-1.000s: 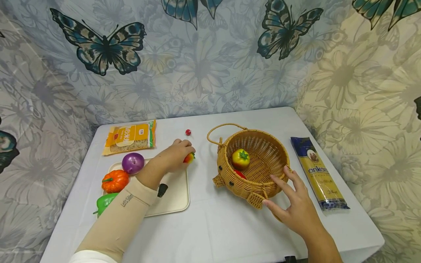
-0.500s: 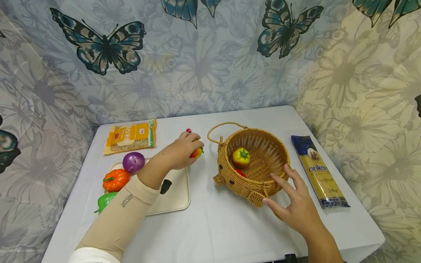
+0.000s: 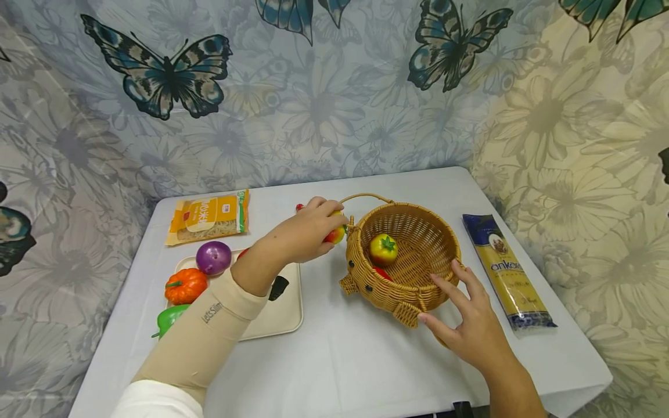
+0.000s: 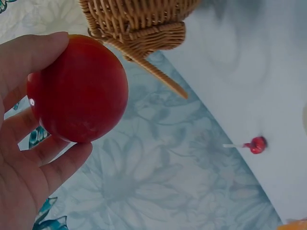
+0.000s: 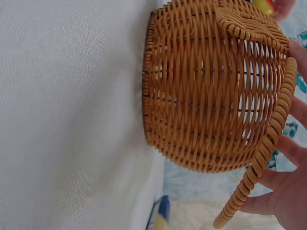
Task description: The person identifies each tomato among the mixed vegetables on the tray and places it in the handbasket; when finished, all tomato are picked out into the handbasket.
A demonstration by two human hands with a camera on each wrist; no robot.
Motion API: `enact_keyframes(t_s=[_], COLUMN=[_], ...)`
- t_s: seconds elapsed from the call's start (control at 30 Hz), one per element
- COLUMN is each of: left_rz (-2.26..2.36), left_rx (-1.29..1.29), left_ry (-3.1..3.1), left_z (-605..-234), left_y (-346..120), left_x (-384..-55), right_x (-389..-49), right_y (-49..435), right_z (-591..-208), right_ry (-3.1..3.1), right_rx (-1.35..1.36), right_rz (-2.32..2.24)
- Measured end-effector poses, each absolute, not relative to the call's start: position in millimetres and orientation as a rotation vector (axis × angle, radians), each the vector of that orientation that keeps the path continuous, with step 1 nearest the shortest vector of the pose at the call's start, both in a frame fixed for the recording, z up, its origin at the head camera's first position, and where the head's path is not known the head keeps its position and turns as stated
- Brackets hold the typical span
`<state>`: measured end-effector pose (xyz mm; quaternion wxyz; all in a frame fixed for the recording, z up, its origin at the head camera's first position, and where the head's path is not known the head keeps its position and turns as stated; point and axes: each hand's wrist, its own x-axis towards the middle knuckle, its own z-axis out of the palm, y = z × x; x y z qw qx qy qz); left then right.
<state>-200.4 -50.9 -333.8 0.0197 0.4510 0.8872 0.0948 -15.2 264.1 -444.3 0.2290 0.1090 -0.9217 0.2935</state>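
My left hand [image 3: 312, 229] holds a red-and-yellow tomato [image 4: 79, 91] between thumb and fingers, just left of the wicker basket [image 3: 360, 255]. In the left wrist view the tomato's smooth red side faces the camera; the head view shows a bit of its green top. My right hand [image 3: 470, 325] grips the basket's near right rim, fingers over the edge and thumb by the ear-like flap [image 3: 406, 314]. Inside the basket lie a yellow tomato [image 3: 383, 249] with a green top and a red thing [image 3: 383, 273], partly hidden by the wall.
A cream tray [image 3: 282, 319] at left bears a purple onion [image 3: 213, 258], an orange pumpkin [image 3: 186, 286] and a green pepper [image 3: 169, 320]. Behind it lies an orange food packet [image 3: 209, 217]. A red lollipop [image 4: 258, 144] lies at the back; a blue-and-gold packet [image 3: 509, 273] lies right.
The left hand has carried the tomato from above the tray rightward to the basket's left side. The right hand has stayed on the basket.
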Motion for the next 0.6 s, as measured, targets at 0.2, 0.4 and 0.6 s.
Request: enact_keyframes(t_s=[0.2,0.4,0.6], left_rz=[0.295,0.246,0.140], left_rx=[1.478,1.536,1.576], left_ry=[2.738,2.709,2.675], left_z=[-323.8,-316.4,-319.1], left_y=[-33.9,-14.1,4.6], left_x=[-199.3,-196.3,-193.7], right_x=[-15.0,-15.3,-15.7], right_y=[264.6,265.7,265.9], right_z=[-444.6,-445.5,-445.5], right_ry=[-2.543,-2.537,-2.528], right_rx=[0.294,0.309,0.326], right_rz=[0.804,0.805,0.810])
